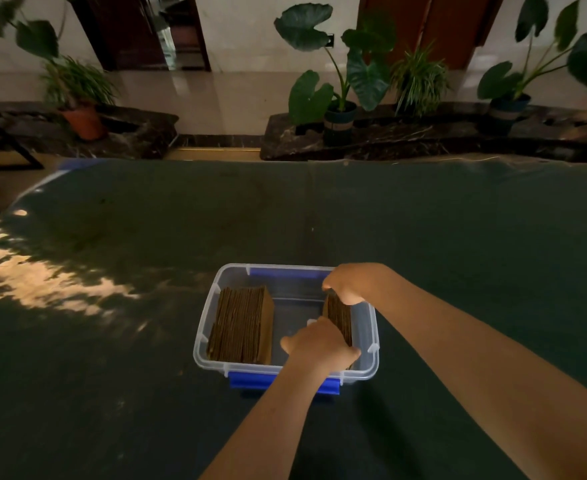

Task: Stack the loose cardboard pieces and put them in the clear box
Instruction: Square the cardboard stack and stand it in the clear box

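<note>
From the head camera I see my left hand (319, 342) and right hand (345, 284) clamped on opposite ends of a cardboard stack (339, 315) standing on edge at the right side of the clear box (212, 308). A second cardboard stack (241, 327) stands at the left. The pieces look stiff and light but prone to fanning, so I'd squeeze them from both ends.

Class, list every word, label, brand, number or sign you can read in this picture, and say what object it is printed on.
None: no readable text shows anywhere.
Clear plastic box with blue latches: no label visible.
Brown cardboard stack at the box's left side: plain edges, no print.
Second cardboard stack held by the left hand and right hand: no print visible.
Dark green table cover: unmarked.
</note>
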`<state>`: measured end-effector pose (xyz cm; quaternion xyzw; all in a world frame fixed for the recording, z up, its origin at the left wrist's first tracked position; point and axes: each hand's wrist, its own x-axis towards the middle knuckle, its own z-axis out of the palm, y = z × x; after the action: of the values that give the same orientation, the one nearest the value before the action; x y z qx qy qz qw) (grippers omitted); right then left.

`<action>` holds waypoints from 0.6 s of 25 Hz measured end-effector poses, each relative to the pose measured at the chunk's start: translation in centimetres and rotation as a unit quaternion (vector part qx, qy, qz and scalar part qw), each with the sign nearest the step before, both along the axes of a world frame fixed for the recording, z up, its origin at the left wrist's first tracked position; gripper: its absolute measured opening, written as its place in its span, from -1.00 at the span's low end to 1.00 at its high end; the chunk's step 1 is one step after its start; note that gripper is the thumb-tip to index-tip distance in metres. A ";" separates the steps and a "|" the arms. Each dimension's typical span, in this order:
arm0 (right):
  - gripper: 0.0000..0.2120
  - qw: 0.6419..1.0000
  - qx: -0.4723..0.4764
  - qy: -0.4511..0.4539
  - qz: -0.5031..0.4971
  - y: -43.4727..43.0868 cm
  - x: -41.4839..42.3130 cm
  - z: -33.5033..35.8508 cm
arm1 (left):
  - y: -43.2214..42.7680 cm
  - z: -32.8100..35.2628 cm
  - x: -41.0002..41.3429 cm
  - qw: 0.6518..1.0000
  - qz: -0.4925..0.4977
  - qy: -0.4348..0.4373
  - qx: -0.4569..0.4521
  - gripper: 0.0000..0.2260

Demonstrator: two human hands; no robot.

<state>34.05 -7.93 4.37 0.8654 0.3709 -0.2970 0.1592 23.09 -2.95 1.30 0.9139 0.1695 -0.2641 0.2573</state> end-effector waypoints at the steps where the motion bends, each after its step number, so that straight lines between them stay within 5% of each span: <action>1: -0.57 1.000 0.011 0.003 -0.010 -0.3 0.0 0.2 | -0.3 0.0 0.0 1.000 -0.005 0.001 0.004 -0.57; 6: -0.66 0.993 0.108 -0.010 -0.039 -2.0 -0.4 0.9 | -1.6 0.4 0.1 0.999 -0.015 0.008 0.043 -0.47; 10: -0.54 0.985 0.164 0.001 -0.049 -3.2 -0.8 0.9 | -1.5 0.5 -0.3 0.999 -0.023 0.009 0.043 -0.50; 15: -0.53 0.944 0.310 0.029 -0.109 -5.4 -0.9 1.3 | -0.5 0.0 -0.7 0.999 -0.039 -0.001 -0.007 -0.42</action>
<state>33.17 -13.37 5.69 0.8982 0.3523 -0.2077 -0.1611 22.39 -3.48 1.31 0.9184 0.1314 -0.2743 0.2531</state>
